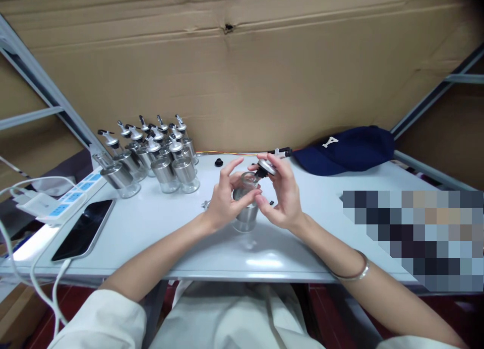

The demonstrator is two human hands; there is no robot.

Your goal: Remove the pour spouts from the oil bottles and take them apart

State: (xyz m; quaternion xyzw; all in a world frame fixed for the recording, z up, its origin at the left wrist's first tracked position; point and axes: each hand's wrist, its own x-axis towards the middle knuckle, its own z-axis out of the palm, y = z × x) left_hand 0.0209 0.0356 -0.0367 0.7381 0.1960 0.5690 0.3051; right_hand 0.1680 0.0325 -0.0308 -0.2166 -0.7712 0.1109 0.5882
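Note:
In the middle of the table stands a glass bottle with a metal sleeve around its body. My left hand is curled around its neck and shoulder, thumb across the front. Between the fingers of my right hand is a pourer spout with a silver cap and black stopper. It tilts just at the right of the bottle's mouth, its black stopper end close to the rim; whether they touch I cannot tell. A small metal piece lies left of the bottle, partly hidden by my left hand.
Several similar bottles with pourer spouts stand at the back left, beside an open-necked bottle. A small black part lies behind my hands. A phone and power strip are left; a navy cap is right.

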